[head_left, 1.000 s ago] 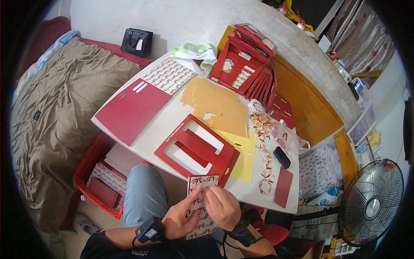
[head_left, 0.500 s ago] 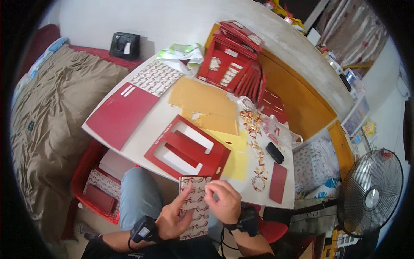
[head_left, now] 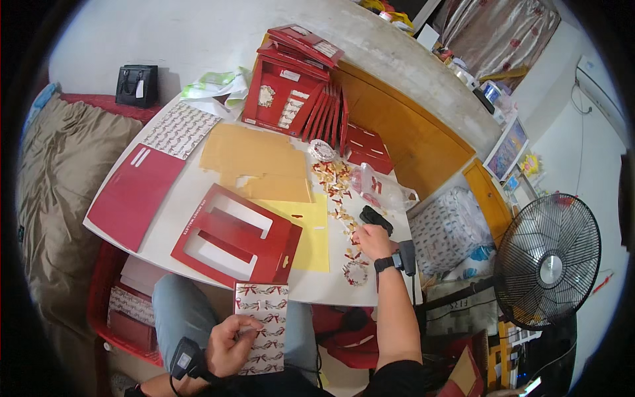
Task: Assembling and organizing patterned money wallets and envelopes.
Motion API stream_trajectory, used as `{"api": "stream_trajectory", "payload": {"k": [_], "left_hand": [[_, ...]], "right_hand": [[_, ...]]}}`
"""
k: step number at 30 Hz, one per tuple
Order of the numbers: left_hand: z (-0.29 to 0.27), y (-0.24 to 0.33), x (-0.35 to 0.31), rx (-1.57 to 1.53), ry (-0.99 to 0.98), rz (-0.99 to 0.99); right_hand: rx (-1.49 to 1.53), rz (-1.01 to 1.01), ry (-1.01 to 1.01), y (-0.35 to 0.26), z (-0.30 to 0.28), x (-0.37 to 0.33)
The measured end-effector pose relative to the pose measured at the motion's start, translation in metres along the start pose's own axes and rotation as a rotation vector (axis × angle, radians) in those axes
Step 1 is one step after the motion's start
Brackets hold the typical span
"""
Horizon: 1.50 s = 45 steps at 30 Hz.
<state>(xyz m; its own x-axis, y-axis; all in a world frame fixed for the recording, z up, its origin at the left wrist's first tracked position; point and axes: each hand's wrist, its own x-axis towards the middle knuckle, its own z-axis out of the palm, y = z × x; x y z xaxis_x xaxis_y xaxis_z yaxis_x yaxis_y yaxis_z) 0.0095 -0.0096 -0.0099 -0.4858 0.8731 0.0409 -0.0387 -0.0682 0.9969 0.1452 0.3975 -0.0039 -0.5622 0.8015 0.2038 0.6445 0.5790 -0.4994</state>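
Note:
My left hand is curled against the left side of a white rectangular card-like piece patterned with rows of bows, upright over my lap at the table's near edge. At the right side of the table my right hand has its fingers bent together over the strip of small red and gold bits. Whether a bit is between those fingertips is hidden. Just beyond that hand lies a black oblong object. A ring-shaped round label lies nearer to me.
A red box sleeve with windows lies over yellow sheets. Tan sheets, a dark red panel and a patterned sheet cover the left. Red boxes stack at the back. A fan stands right.
My right hand has left the patterned piece and reached out to the small bits on the table. My left hand stays at the piece, its fingers now more curled. The whole view has shifted.

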Motion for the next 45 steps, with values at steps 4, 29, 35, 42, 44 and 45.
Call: {"api": "stream_trajectory", "payload": {"k": [4, 29, 35, 42, 44, 45], "left_hand": [[-0.003, 0.002, -0.001, -0.089, 0.06, -0.024], [0.002, -0.006, 0.01, -0.128, 0.159, -0.095], [-0.006, -0.014, 0.011, -0.17, 0.05, 0.003], [-0.011, -0.008, 0.017, -0.192, 0.091, -0.066], [-0.009, -0.009, 0.021, -0.237, 0.094, -0.071], [-0.007, -0.008, 0.026, -0.255, 0.1, -0.063]], "right_hand": [[-0.072, -0.06, 0.071, -0.018, 0.003, -0.001], [-0.145, -0.015, 0.335, 0.02, -0.062, 0.044], [-0.247, 0.064, 0.3, 0.06, -0.038, 0.135], [-0.383, 0.302, 0.207, 0.101, 0.008, 0.183], [-0.394, 0.279, 0.224, 0.114, 0.009, 0.189], [-0.37, 0.34, 0.217, 0.122, 0.005, 0.19]]}}
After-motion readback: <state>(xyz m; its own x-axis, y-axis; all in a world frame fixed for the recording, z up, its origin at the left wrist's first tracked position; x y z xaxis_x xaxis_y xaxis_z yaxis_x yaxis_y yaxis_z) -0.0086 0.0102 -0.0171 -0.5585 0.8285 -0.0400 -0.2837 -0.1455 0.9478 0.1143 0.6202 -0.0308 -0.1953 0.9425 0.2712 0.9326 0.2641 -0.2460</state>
